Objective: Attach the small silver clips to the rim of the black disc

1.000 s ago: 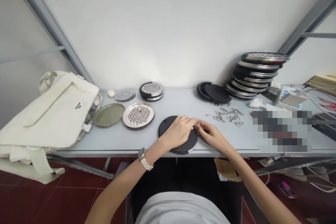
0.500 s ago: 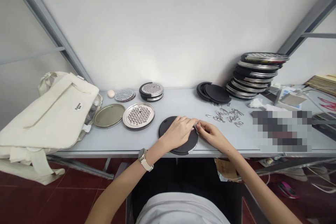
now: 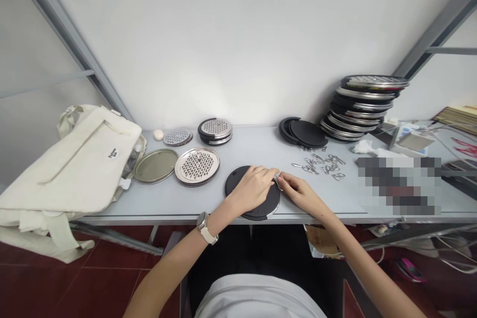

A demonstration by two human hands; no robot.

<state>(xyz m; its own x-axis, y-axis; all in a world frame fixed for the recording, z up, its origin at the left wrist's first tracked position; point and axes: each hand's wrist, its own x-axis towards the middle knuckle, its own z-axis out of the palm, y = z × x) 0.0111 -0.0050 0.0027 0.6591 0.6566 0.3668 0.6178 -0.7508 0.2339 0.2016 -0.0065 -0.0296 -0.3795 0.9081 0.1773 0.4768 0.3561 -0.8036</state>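
Observation:
A round grater (image 3: pixel 235 177) lies with its black side up near the table's front edge, a metal rim showing at its lower right. My left hand (image 3: pixel 254 186) lies across it, its fingers bent over the far right rim. At that same edge my right hand (image 3: pixel 294 189) pinches a small metal clip (image 3: pixel 276 177), mostly hidden between the fingertips. Right of my hands is a scatter of loose metal clips (image 3: pixel 316 161). To the left lie a grater plate with a perforated face (image 3: pixel 197 165) and a plain greenish round plate (image 3: pixel 155 165).
Along the wall stand a small stack of graters (image 3: pixel 215 130), black round parts (image 3: pixel 307 133) and a tall leaning stack of graters (image 3: pixel 363 109). A cream bag (image 3: pixel 78 159) fills the left end. A blurred patch (image 3: pixel 398 186) and a small box (image 3: pixel 413 138) are at the right.
My right fingertips have shifted slightly left along the grater's rim, still pinching the clip. My left hand stays on the grater. The view has moved very slightly.

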